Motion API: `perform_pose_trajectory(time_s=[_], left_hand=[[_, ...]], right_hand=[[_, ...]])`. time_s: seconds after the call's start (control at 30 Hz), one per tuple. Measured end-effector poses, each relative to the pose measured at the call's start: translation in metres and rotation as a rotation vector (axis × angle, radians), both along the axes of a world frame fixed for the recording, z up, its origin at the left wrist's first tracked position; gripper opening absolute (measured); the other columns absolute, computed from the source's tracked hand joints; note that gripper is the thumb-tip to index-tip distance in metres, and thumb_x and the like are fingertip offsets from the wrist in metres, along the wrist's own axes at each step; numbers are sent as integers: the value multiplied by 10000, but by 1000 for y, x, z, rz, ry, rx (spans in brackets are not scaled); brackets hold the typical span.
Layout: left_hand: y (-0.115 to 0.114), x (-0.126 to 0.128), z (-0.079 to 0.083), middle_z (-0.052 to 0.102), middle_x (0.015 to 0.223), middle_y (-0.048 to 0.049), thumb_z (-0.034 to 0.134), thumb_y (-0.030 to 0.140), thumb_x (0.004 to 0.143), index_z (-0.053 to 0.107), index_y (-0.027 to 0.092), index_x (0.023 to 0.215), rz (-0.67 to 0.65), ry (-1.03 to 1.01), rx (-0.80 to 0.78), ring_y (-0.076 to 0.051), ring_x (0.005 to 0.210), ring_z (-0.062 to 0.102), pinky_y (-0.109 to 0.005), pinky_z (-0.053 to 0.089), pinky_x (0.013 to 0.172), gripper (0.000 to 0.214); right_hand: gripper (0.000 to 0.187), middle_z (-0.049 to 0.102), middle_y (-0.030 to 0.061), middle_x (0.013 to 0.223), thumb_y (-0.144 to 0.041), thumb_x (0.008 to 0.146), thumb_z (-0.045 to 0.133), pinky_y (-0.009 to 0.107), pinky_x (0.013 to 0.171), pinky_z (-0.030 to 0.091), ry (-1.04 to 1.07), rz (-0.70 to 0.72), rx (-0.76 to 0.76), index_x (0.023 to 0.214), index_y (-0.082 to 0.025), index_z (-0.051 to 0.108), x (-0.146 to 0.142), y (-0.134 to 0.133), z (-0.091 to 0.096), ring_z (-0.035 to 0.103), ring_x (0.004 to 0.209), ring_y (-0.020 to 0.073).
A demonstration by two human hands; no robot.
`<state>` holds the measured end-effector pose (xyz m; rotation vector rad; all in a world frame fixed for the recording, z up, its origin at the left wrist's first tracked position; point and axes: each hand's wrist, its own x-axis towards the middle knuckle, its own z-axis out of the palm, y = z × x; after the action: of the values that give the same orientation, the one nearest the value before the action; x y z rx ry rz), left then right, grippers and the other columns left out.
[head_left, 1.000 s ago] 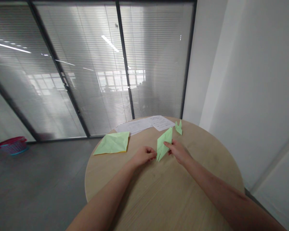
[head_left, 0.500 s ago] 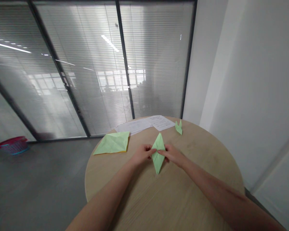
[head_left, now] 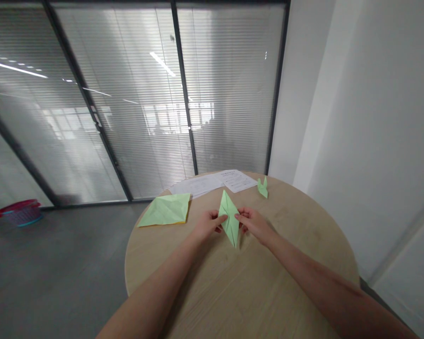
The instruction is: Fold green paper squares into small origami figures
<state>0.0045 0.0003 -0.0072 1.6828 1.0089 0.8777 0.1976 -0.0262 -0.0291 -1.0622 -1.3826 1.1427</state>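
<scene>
Green paper, folded into a long narrow diamond (head_left: 230,222), is held between two hands near the middle of the round table (head_left: 254,287). Its far point leans a little left and its near point a little right; whether the near point touches the wood is hard to tell. The left hand (head_left: 208,223) is clamped on its left edge, thumb on top, and the right hand (head_left: 253,222) is clamped on its right edge in the same way. Between the thumb tips a narrow strip of paper shows, with a crease running along its length.

To the far left lie flat green sheets (head_left: 164,210), with yellow showing along their near and right edges; their left corner comes close to the table's rim. A gap of wood separates them from the left hand. White sheets (head_left: 198,184) spread along the far rim, and a printed page (head_left: 236,181) lies at their right end. Just beside that page is a small green folded piece (head_left: 263,189) with two points sticking up, well apart from the right hand.

Broad wood stretches from the right hand to the right rim, and more reaches nearward between the forearms. Beyond the left rim, on the grey floor (head_left: 77,268), sits a basket (head_left: 21,215).
</scene>
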Motion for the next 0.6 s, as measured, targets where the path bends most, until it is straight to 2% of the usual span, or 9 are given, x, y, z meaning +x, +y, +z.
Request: perform_pose_trajectory(time_s=[0.27, 0.43, 0.6], left_hand=[[-2, 1, -1, 682, 691, -62, 681, 457, 719, 710, 101, 793, 5, 33, -25, -161, 606, 607, -272, 495, 582, 364], [-2, 0, 2, 699, 734, -85, 657, 416, 743, 710, 94, 797, 72, 2, -19, -174, 628, 619, -280, 498, 591, 330], [-1, -1, 3, 697, 736, -85, 663, 407, 738, 707, 94, 793, 142, -12, -11, -180, 634, 618, -285, 503, 585, 321]], right_hand=[[291, 640, 23, 747, -409, 767, 642, 182, 455, 433, -32, 30, -11, 927, -166, 622, -4, -3, -1, 577, 594, 116], [385, 680, 74, 940, -398, 791, 619, 199, 470, 472, -25, -36, 45, 1124, -206, 635, -3, -4, 3, 630, 764, 169], [356, 691, 78, 838, -413, 793, 616, 229, 490, 491, -37, -86, 73, 1064, -193, 683, 0, -3, 3, 640, 782, 197]])
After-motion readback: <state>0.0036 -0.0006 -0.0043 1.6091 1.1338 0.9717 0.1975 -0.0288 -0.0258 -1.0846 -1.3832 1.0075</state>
